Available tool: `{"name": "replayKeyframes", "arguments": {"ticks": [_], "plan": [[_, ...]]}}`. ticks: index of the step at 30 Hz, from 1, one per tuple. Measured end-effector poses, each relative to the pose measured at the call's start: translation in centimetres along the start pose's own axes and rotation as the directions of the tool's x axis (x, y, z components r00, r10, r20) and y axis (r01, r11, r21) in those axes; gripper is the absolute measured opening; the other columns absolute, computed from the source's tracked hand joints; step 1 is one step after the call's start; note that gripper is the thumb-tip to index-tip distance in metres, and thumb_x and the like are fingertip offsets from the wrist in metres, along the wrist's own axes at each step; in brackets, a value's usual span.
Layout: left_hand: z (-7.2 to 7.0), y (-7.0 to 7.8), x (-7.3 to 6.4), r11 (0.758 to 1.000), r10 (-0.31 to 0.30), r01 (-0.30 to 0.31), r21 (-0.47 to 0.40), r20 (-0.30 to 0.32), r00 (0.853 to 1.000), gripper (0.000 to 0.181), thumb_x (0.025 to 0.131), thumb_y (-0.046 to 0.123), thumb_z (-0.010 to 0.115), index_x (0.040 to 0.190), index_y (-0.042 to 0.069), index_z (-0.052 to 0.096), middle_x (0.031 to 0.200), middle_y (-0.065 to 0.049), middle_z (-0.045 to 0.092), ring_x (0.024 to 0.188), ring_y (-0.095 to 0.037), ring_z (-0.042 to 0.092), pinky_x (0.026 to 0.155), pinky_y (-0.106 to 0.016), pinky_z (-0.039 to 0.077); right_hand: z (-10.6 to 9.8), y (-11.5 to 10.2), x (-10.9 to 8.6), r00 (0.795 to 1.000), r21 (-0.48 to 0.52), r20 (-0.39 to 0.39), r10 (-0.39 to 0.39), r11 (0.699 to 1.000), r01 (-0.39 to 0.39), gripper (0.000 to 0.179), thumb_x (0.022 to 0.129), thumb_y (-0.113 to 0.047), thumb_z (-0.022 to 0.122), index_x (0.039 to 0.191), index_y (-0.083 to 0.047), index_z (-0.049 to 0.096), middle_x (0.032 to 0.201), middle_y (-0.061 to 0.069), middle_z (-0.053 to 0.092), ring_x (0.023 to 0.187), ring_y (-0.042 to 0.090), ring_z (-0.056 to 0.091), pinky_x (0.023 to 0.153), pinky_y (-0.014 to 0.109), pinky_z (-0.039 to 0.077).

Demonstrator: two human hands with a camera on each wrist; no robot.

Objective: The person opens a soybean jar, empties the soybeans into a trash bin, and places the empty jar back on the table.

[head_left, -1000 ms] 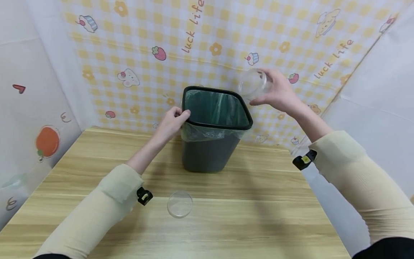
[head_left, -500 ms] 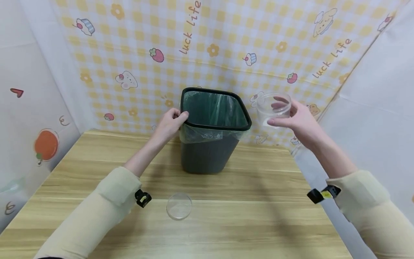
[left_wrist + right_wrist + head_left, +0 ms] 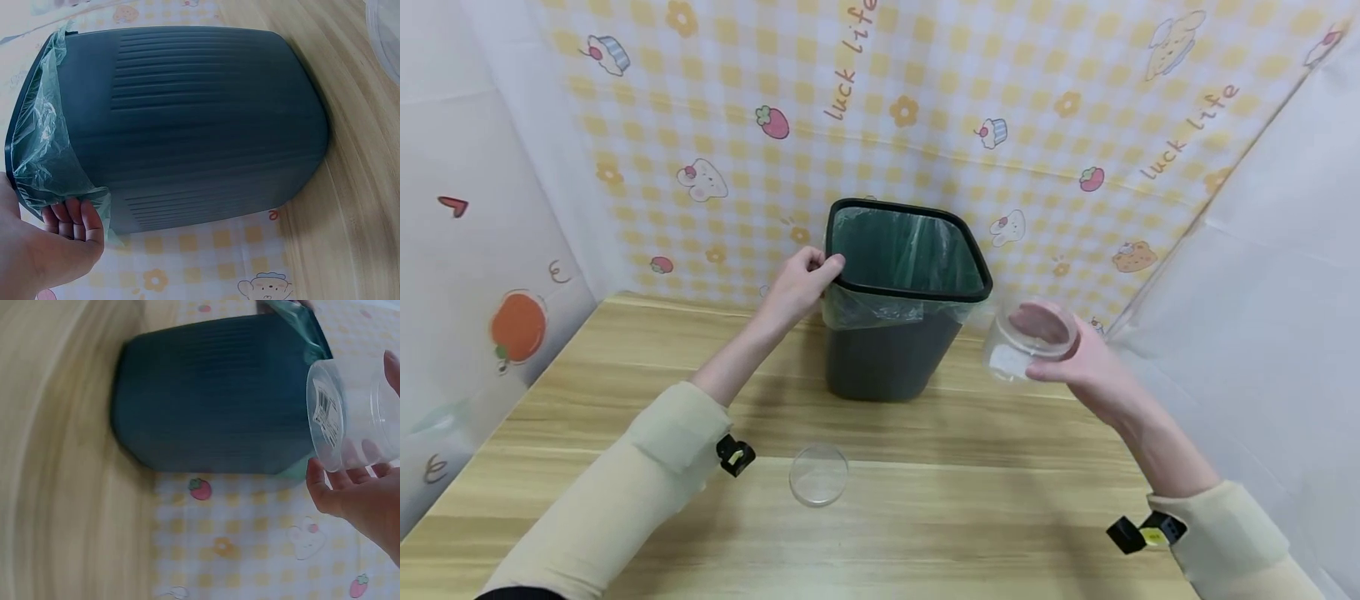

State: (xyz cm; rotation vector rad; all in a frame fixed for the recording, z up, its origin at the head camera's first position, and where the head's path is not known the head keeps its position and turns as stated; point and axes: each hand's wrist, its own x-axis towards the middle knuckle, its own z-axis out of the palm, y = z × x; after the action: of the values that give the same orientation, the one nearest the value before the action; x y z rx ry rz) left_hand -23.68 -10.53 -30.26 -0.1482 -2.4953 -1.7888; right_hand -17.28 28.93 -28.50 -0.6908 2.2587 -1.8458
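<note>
A dark trash can (image 3: 880, 354) lined with a clear plastic bag (image 3: 868, 311) stands at the back of the wooden table, its black rim tilted toward me. My left hand (image 3: 797, 285) grips the rim at its left corner, thumb on top; the left wrist view shows the fingers curled under the bag's overhang. To the right of the can, my right hand (image 3: 1093, 362) holds a clear plastic jar (image 3: 1011, 354), mouth up and slightly tilted, above the table. A barcode label (image 3: 326, 412) sits on the jar's base. Nothing shows inside it.
A round clear lid (image 3: 818, 475) lies flat on the wooden table (image 3: 925, 517), nearer to me than the can. Behind the can hangs a yellow checked cloth (image 3: 910, 67). White sheets (image 3: 1262, 333) close off the left and right sides.
My right hand has turned the jar from sideways to mouth up. It has carried the jar away from the can's rim, down toward the table. The left hand keeps its grip.
</note>
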Motion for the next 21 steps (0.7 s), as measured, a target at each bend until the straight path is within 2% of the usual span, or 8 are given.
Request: {"name": "replayKeyframes", "arguments": {"ticks": [3, 8, 11, 17, 21], "plan": [[0.1, 0.0, 0.0, 1.000, -0.008, 0.008, -0.006, 0.005, 1.000, 0.037, 0.103, 0.045, 0.054, 0.103, 0.009, 0.051, 0.093, -0.005, 0.048, 0.087, -0.025, 0.051, 0.075, -0.033, 0.044, 1.0, 1.8, -0.4, 0.999, -0.023, 0.040, 0.021, 1.000, -0.020, 0.076, 0.080, 0.018, 0.072, 0.148, -0.005, 0.046, 0.137, -0.001, 0.064, 0.124, 0.007, 0.062, 0.099, 0.019, 0.053], [0.0, 0.0, 0.0, 1.000, -0.003, 0.003, -0.016, 0.007, 1.000, 0.036, 0.103, 0.045, 0.054, 0.102, 0.009, 0.050, 0.092, -0.006, 0.048, 0.089, -0.028, 0.052, 0.074, -0.033, 0.043, 2.6, 4.5, -0.5, 0.989, -0.086, 0.139, 0.052, 0.996, -0.040, 0.081, 0.080, 0.009, 0.079, 0.150, -0.002, 0.040, 0.144, 0.015, 0.057, 0.130, 0.010, 0.060, 0.101, 0.023, 0.052], [0.1, 0.0, 0.0, 1.000, 0.001, -0.001, -0.012, 0.010, 1.000, 0.036, 0.103, 0.044, 0.053, 0.102, 0.009, 0.050, 0.093, -0.006, 0.048, 0.088, -0.026, 0.052, 0.077, -0.033, 0.044, 3.6, 6.0, -0.6, 0.982, -0.131, 0.175, 0.070, 0.990, -0.048, 0.081, 0.079, 0.002, 0.083, 0.148, -0.003, 0.041, 0.146, 0.021, 0.055, 0.132, 0.012, 0.058, 0.102, 0.022, 0.050], [0.2, -0.1, 0.0, 1.000, 0.009, -0.009, -0.014, 0.008, 1.000, 0.036, 0.104, 0.043, 0.053, 0.101, 0.008, 0.051, 0.094, -0.006, 0.049, 0.088, -0.022, 0.051, 0.081, -0.033, 0.046, 5.9, 8.2, -0.7, 0.976, -0.212, 0.204, 0.077, 0.977, -0.033, 0.085, 0.073, -0.004, 0.090, 0.144, -0.007, 0.045, 0.144, 0.018, 0.059, 0.131, 0.011, 0.058, 0.104, 0.023, 0.047], [0.1, -0.1, 0.0, 1.000, 0.015, -0.015, -0.009, 0.003, 1.000, 0.036, 0.104, 0.044, 0.052, 0.101, 0.008, 0.051, 0.094, -0.005, 0.048, 0.089, -0.021, 0.050, 0.083, -0.032, 0.047, 7.3, 9.6, -0.7, 0.971, -0.263, 0.222, 0.089, 0.964, -0.028, 0.086, 0.070, -0.012, 0.094, 0.142, -0.012, 0.047, 0.142, 0.013, 0.062, 0.131, 0.022, 0.058, 0.104, 0.028, 0.048]]}}
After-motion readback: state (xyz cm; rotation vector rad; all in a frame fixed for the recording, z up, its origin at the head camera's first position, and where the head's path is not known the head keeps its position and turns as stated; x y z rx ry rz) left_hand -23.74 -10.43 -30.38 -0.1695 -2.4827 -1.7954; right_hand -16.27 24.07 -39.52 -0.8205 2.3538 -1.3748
